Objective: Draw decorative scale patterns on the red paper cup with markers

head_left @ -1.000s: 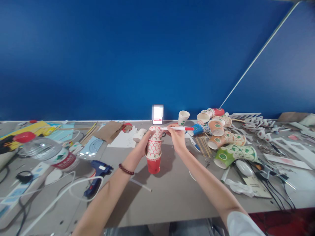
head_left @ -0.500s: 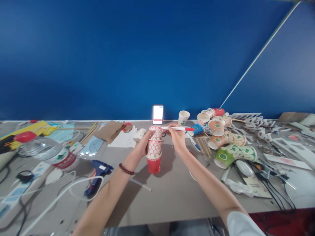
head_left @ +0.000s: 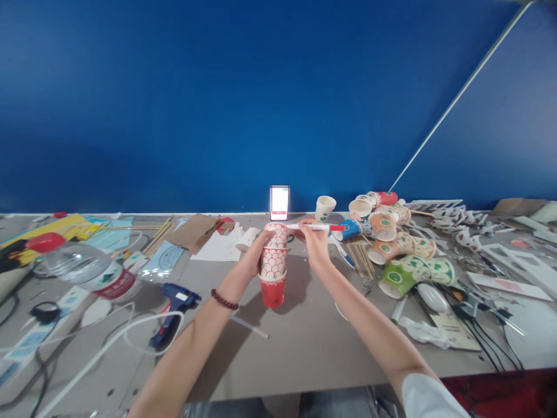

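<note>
A column of joined paper cups point(head_left: 273, 265), white with red scale-like lines above and solid red at the bottom, is gripped near its top by my left hand point(head_left: 257, 253). Its lowest cup hangs over the grey table. In my right hand point(head_left: 314, 239) a white marker with a red end point(head_left: 324, 228) is pinched, lying nearly level. The marker's tip meets, or almost meets, the right side of the top cup; I cannot tell which. A lit phone point(head_left: 279, 203) stands upright just behind the cups.
Decorated paper cups point(head_left: 394, 278) and wooden sticks point(head_left: 360, 260) lie to the right, with a white cup point(head_left: 325, 208) at the back. On the left are a blue glue gun point(head_left: 174, 313), a plastic bottle point(head_left: 93, 273), a power strip point(head_left: 43, 342) and looping white cables. A blue partition point(head_left: 261, 104) rises behind.
Hardly anything differs. The marker and my right hand have shifted very slightly to the right, and the cup column has barely moved in my left hand.
</note>
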Tool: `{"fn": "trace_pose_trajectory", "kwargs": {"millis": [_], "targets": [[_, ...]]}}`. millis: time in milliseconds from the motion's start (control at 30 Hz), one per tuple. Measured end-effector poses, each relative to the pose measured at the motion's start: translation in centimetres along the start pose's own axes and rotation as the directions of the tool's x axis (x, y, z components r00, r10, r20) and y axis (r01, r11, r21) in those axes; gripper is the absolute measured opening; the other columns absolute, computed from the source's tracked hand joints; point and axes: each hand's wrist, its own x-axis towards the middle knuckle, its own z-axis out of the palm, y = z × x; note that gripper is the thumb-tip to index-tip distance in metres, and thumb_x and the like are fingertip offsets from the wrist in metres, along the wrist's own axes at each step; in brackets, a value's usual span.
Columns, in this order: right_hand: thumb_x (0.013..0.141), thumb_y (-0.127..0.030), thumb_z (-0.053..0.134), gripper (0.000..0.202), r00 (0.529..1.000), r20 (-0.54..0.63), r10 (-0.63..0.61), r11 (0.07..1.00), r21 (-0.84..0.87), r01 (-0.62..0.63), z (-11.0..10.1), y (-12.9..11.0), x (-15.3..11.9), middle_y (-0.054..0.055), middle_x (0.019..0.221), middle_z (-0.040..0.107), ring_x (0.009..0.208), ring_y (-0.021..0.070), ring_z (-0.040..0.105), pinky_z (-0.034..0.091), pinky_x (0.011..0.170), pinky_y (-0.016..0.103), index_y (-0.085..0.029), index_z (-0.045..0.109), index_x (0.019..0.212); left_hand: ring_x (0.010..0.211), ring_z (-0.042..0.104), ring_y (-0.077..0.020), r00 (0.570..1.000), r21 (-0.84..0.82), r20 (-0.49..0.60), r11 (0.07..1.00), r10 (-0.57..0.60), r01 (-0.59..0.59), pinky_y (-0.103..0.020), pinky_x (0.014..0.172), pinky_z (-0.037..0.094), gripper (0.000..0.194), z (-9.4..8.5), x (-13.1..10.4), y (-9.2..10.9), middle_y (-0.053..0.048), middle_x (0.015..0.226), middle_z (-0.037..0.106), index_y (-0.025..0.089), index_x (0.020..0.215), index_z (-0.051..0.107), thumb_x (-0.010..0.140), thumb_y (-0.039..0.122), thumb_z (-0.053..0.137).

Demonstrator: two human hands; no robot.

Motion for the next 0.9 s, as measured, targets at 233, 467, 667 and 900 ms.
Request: {"fn": "trace_pose_trajectory", "kwargs": {"millis": [233, 467, 667, 900], "targets": [[0.067, -0.034, 0.067, 0.016, 1.000, 0.010, 0.000, 1.000, 0.002, 0.000, 0.06, -0.01, 0.02, -0.002, 0.068, 0.063, 0.068, 0.0164, 0.065, 0.054, 0.077, 0.034, -0.021, 0.059, 0.073, 0.057, 0.065, -0.0199, 1.000, 0.024, -0.023, 1.000, 0.019, -0.019, -0.030, 0.057, 0.054, 0.032, 0.00, 0.14, -0.05, -0.009, 0.067, 0.068, 0.011, 0.088, 0.066, 0.076, 0.039, 0.057], [0.066, -0.032, 0.066, 0.014, 1.000, -0.007, 0.006, 1.000, 0.018, -0.006, 0.03, -0.11, 0.10, -0.002, 0.065, 0.062, 0.067, 0.0174, 0.065, 0.055, 0.076, 0.035, -0.022, 0.058, 0.071, 0.056, 0.065, -0.0202, 1.000, 0.007, -0.008, 1.000, 0.004, -0.004, -0.031, 0.056, 0.054, 0.034, -0.18, 0.20, -0.12, -0.009, 0.067, 0.067, 0.011, 0.089, 0.066, 0.074, 0.041, 0.059], [0.066, -0.035, 0.067, 0.018, 1.000, 0.009, 0.001, 1.000, -0.005, -0.001, 0.04, -0.13, -0.04, -0.001, 0.069, 0.064, 0.072, 0.0176, 0.065, 0.054, 0.078, 0.035, -0.021, 0.058, 0.073, 0.057, 0.064, -0.0192, 1.000, 0.014, 0.003, 1.000, 0.014, -0.014, -0.031, 0.057, 0.054, 0.032, -0.19, 0.22, -0.16, -0.008, 0.067, 0.067, 0.011, 0.087, 0.066, 0.075, 0.040, 0.059], [0.065, -0.034, 0.069, 0.018, 1.000, -0.006, -0.001, 1.000, 0.022, 0.001, 0.08, -0.19, -0.01, -0.002, 0.065, 0.062, 0.067, 0.0174, 0.065, 0.055, 0.077, 0.037, -0.021, 0.058, 0.072, 0.058, 0.064, -0.0198, 1.000, 0.029, -0.012, 0.999, 0.021, -0.020, -0.031, 0.057, 0.054, 0.033, -0.15, 0.28, -0.06, -0.008, 0.068, 0.067, 0.012, 0.088, 0.067, 0.076, 0.041, 0.057]]}}
